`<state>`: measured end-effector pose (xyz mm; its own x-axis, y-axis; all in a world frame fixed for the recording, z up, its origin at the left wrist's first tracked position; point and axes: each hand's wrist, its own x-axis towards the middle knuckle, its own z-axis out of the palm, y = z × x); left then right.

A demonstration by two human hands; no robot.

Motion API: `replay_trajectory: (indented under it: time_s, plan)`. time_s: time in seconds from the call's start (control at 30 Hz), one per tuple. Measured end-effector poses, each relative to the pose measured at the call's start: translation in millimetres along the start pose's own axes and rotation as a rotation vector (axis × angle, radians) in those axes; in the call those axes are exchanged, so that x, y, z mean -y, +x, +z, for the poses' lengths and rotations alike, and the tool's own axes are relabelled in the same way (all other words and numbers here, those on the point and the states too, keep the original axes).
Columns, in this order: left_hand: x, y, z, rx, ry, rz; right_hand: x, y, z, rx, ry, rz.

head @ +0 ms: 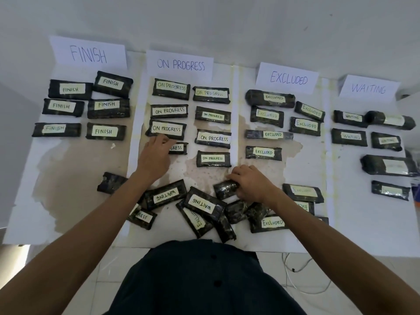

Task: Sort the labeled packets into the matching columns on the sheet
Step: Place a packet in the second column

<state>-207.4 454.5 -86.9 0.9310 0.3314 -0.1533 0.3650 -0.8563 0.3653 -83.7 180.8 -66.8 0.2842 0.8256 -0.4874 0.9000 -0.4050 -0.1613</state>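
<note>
A person leans over a white sheet ruled into four columns, both bare forearms reaching forward from 6 o'clock.

Nearest, at the sheet's bottom centre, lies the unsorted pile of dark wrapped packets, labels reading WAITING, EXCLUDED and part of ON PROGRESS, several upside down or overlapping. The right hand, at about 5 o'clock from the sheet's centre, curls palm-down over a dark packet at the pile's top edge, fingers wrapped around it; its label is not visible.

Further out, at about 10 o'clock from that hand, the left hand rests palm-down, fingers loosely spread, on a partly hidden ON PROGRESS packet low in the ON PROGRESS column. Whether it grips or merely presses is unclear.

Farthest, the FINISH, ON PROGRESS, EXCLUDED and WAITING columns already hold rows of matching packets.

The step appears to be settling one packet into ON PROGRESS while picking up the next. That next move likely calls for turning the grasped packet to read its label.
</note>
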Motion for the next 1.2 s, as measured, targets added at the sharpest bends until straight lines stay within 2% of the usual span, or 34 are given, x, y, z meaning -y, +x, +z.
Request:
replay_trajectory:
  time_s: [0.17, 0.27, 0.37, 0.5, 0.57, 0.7, 0.9, 1.0, 1.1, 1.2]
  plan:
    - [-38.5, -29.1, 6.3, 0.067, -0.183, 0.089, 1.5, -2.0, -4.8, 0.044, 0.103, -0.003]
    - [-57.1, -44.8, 13.5, 0.116, -0.317, 0.063, 4.3, -2.5, -3.8, 0.030, 0.275, 0.098]
    - [-82.7, -56.3, 10.2, 0.186, -0.586, -0.159, 9.8, -5.4, -7.0, -0.139, 0.456, 0.160]
    - [-111.5, -62.8, 0.1, 0.402, -1.154, -0.535, 31.4, -12.6, -13.0, -0.518, 0.305, -0.004]
    - [-116.2, -64.4, -0.7, 0.366, -1.323, -0.580, 40.5, -14.8, -15.2, -0.588, 0.233, -0.075]
    - [-111.1, -64.1, -1.9, 0.246, -1.271, -0.550, 41.7, -21.2, -15.9, -0.578, 0.345, 0.014]
    - [-98.9, -64.5, -6.5, 0.214, -1.199, -0.495, 36.2, -28.4, -15.3, -0.480, 0.462, 0.108]
    - [-99.0, -63.1, -6.9, 0.174, -1.223, -0.574, 39.9, -29.7, -18.1, -0.398, 0.535, 0.118]
    - [-103.3, -57.7, -7.2, 0.118, -1.184, -0.617, 51.4, -29.8, -23.6, -0.303, 0.795, 0.193]
    - [-109.1, -51.7, -7.4, 0.176, -1.056, -0.456, 61.5, -25.0, -22.0, -0.360, 1.076, 0.319]
